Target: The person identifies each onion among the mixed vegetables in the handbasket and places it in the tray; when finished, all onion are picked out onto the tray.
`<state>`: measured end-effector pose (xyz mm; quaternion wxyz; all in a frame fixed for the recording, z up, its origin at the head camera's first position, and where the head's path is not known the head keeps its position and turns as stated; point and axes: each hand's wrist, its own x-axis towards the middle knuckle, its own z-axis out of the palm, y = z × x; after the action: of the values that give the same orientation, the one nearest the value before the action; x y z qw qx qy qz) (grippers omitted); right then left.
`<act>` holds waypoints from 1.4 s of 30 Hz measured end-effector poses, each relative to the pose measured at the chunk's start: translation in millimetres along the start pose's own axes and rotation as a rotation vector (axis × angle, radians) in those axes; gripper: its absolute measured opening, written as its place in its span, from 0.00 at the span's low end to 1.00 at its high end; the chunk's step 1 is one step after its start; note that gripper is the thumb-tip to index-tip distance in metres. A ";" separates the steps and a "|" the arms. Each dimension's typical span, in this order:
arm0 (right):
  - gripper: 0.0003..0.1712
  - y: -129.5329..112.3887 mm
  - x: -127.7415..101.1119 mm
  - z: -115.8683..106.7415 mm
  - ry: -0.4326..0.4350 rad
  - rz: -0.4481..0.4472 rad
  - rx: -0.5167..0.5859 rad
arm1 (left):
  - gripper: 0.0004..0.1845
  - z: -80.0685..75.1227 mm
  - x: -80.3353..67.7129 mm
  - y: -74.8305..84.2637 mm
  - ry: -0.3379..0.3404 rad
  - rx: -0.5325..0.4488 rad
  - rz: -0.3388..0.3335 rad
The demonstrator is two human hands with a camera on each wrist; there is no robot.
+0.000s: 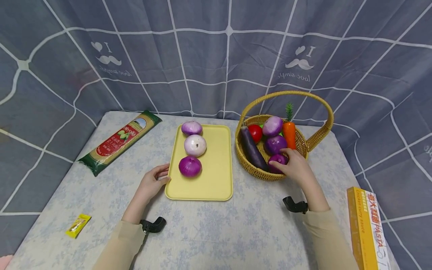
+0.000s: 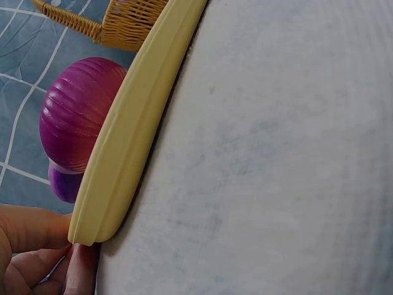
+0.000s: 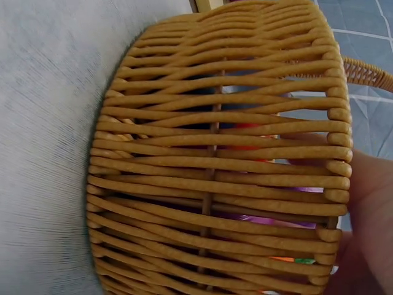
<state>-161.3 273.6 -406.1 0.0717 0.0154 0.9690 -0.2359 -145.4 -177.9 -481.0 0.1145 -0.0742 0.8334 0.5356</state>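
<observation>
Two beige sleeves come up from the near edge of the table [image 1: 236, 232]. At the lower right corner lies a yellow pasta box [image 1: 368, 228], at the lower left a small yellow packet [image 1: 78, 225].

A yellow tray [image 1: 216, 176] lies in the middle with its long axis running away from the person, short edge nearest. On it three onions stand in a line along the left half: a purple one [image 1: 190, 166] nearest, a pale one [image 1: 195, 145] behind it, a purple-white one [image 1: 191, 128] at the far end.

Her left hand [image 1: 152, 183] rests at the tray's near left corner, fingers loosely curled, fingertips [image 2: 77, 270] touching the rim; whether they pinch it I cannot tell.

Her right hand [image 1: 295, 165] reaches over the near rim of the wicker basket [image 1: 256, 170], which stands just right of the tray, and curls round a purple onion [image 1: 277, 160] inside. Also in the basket: an eggplant [image 1: 252, 149] along the left side, a tomato [image 1: 255, 132], two more purple onions [image 1: 274, 135] and an upright carrot [image 1: 289, 134].

A long spaghetti packet [image 1: 119, 141] lies slantwise at the far left.
</observation>
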 end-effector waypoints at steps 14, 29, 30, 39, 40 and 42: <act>0.41 -1.6 7.3 3.5 -0.025 0.009 -0.082 | 0.27 0.7 1.0 -0.4 0.009 0.000 -0.008; 0.37 2.1 3.5 5.9 0.075 -0.029 -0.032 | 0.28 0.4 -0.2 0.1 0.001 -0.002 -0.015; 0.37 2.4 3.0 6.0 0.082 -0.034 -0.027 | 0.28 0.5 -0.1 0.1 0.000 -0.003 -0.016; 0.38 -0.2 -6.6 3.5 0.169 -0.040 0.072 | 0.28 0.9 1.2 -1.6 0.003 0.021 -0.009; 0.38 -1.6 -7.9 3.0 0.186 -0.044 0.079 | 0.28 0.9 1.5 -2.2 0.003 0.025 -0.007; 0.39 -4.9 -9.8 1.9 0.213 -0.047 0.103 | 0.28 0.9 1.9 -3.1 0.004 0.032 -0.004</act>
<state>-151.7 268.4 -404.2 -0.0379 0.0215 0.9578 -0.2840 -146.4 -178.4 -484.7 0.1151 -0.0750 0.8419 0.5218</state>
